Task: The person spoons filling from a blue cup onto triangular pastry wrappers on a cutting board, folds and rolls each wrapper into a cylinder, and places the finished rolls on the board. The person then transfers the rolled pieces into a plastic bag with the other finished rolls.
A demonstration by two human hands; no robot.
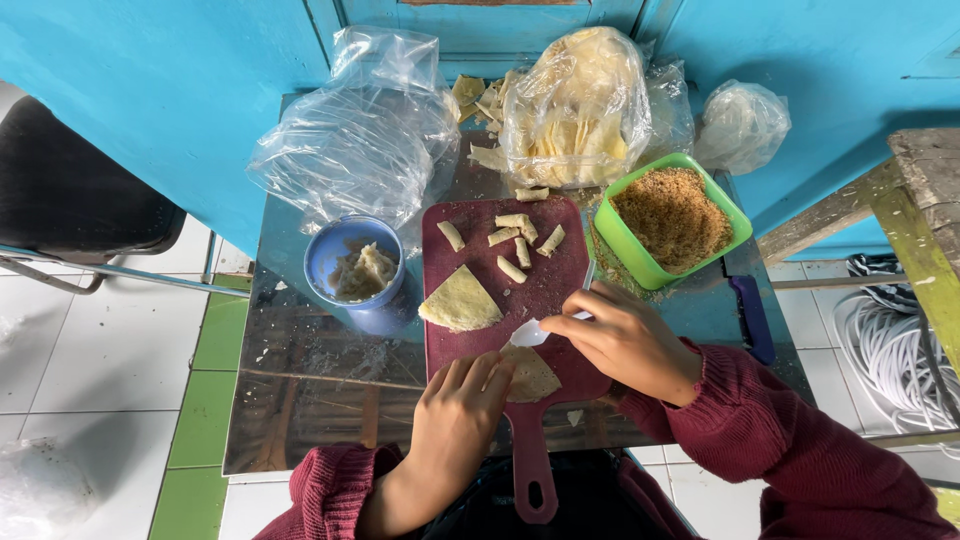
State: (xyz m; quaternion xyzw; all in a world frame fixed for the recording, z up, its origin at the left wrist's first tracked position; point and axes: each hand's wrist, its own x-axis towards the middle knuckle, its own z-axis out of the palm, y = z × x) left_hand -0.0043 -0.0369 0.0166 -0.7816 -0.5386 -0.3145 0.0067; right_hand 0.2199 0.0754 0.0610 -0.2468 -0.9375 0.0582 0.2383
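A dark red cutting board [545,290] lies on a shiny metal table [300,400]. My left hand [458,415] presses flat on a thin yellowish wrapper piece [533,377] near the board's handle. My right hand [625,340] grips a small white spoon [530,333], its tip over that wrapper. A second triangular wrapper [460,300] rests mid-board. Several small rolled pieces [520,240] lie at the board's far end. A green square tub [672,220] of brown crumbly filling stands to the right.
A blue cup [355,265] holding pale paste stands left of the board. Clear plastic bags [365,135] and a bag of wrappers [575,110] sit at the back against a turquoise wall. A blue knife handle [752,315] lies right. A black chair [80,200] stands left.
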